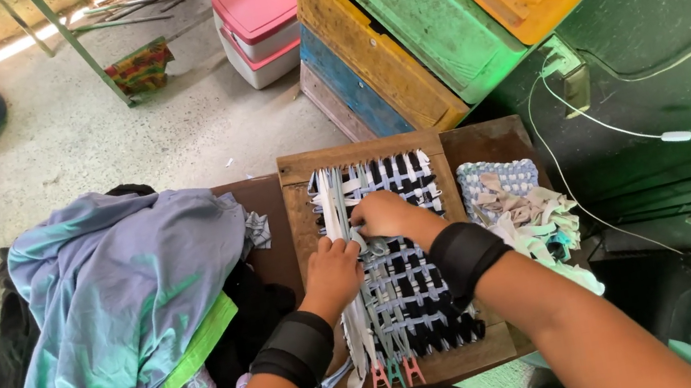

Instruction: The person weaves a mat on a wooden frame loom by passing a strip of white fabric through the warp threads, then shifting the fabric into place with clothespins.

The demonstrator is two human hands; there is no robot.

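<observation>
Step in hand: weaving, judged about half done; pale fabric strips are being threaded across dark ones on the square wooden weaving frame (pixel 303 220).
Frame position: centre of the dark brown tabletop (pixel 488 140).
Left hand (pixel 333 274): fingers curled, pressing the pale strips down at the frame's 9 o'clock side.
Right hand (pixel 382 213): fingers pinching a pale strip near the frame's centre.
Next move: likely calls for a steady pull across alternate strips.
Surroundings: heap of blue and lilac cloth (pixel 120 309) at 9 o'clock; pile of pale fabric scraps (pixel 529 214) at 3 o'clock.
Obstructions: cloth heap crowds the left elbow.
</observation>
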